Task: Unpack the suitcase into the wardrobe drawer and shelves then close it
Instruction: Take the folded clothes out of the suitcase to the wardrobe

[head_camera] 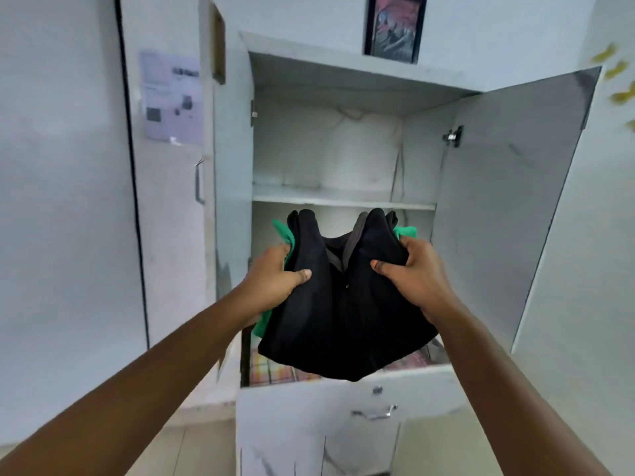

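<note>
I hold a stack of folded clothes in front of the open white wardrobe [233, 139]: a black garment [343, 314] on top and a green one [264, 321] showing beneath it at both sides. My left hand [275, 280] grips the stack's left edge, my right hand [412, 273] grips its right edge. The stack hangs above the pulled-out drawer [343, 396], which holds a checked pink-and-yellow cloth [275, 372]. Behind the stack is the upper shelf [343, 197]. The suitcase is not in view.
The wardrobe's right door [515, 201] stands swung open. A framed picture [395, 25] sits on the wardrobe's top. To the left is a white door with a handle [198, 180] and a paper notice [171, 97]. The drawer front has a metal handle [376, 412].
</note>
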